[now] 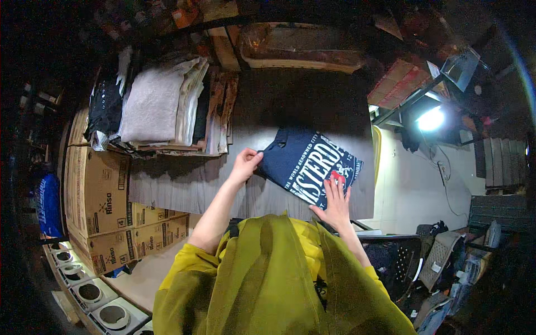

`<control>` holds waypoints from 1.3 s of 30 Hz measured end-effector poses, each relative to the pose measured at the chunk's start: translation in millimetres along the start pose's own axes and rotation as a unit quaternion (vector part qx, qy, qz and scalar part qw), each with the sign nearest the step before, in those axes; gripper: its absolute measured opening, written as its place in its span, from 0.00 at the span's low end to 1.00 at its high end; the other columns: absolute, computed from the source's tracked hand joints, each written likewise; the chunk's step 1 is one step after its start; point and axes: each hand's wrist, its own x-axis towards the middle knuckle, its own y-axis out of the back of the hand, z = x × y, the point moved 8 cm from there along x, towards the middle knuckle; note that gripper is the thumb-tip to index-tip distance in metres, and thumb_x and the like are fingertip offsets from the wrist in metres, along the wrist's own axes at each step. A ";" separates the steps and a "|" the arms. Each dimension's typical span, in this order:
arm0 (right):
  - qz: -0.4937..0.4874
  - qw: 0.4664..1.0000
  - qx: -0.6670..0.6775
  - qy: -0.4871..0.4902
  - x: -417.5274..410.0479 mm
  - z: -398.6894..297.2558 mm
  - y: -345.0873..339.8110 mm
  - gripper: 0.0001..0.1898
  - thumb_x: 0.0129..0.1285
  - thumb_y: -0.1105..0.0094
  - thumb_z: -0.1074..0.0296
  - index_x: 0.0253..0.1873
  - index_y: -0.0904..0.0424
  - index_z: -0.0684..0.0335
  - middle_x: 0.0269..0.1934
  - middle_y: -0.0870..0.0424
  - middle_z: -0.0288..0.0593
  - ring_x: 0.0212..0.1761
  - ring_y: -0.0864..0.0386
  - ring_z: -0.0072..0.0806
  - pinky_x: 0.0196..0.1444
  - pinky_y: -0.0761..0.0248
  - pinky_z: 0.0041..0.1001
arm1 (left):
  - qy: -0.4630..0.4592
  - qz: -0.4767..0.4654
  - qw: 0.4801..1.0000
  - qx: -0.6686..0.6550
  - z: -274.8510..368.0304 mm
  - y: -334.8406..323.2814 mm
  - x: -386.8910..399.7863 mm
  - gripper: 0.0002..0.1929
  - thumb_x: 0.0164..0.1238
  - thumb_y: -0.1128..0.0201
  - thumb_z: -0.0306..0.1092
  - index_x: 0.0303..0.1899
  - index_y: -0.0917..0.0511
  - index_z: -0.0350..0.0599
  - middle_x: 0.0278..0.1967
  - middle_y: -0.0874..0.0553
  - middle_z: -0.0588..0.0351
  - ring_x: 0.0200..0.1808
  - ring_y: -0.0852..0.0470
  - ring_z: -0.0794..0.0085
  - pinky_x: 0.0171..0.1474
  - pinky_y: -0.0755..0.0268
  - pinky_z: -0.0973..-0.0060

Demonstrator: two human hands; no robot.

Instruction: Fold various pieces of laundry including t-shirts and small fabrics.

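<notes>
A folded navy T-shirt (278,161) with large white lettering and a small red print lies slanted on the grey wood-grain table (188,188). At its left corner, near the collar, my left hand (246,165) pinches the cloth between thumb and fingers. My right hand (336,205) rests flat on the printed front near the lower right edge, its fingers spread. The underside of the shirt is hidden.
Left on the table stands a stack of folded clothes (153,106). Printed cardboard boxes (104,188) are piled beside the table's left end. A bright lamp (431,119) shines at the right, above a pale floor. Dark bundled items (389,259) lie at the lower right.
</notes>
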 end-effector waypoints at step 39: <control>-0.046 0.996 -0.059 0.041 -25.5 14.4 -30.1 0.41 0.48 0.49 0.74 0.70 0.50 0.73 0.73 0.52 0.57 0.76 0.57 0.52 0.74 0.64 0.46 | -0.172 -0.149 0.973 -0.033 47.7 -84.3 -47.1 0.10 0.53 0.32 0.26 0.36 0.24 0.38 0.40 0.18 0.55 0.42 0.19 0.75 0.48 0.28 0.76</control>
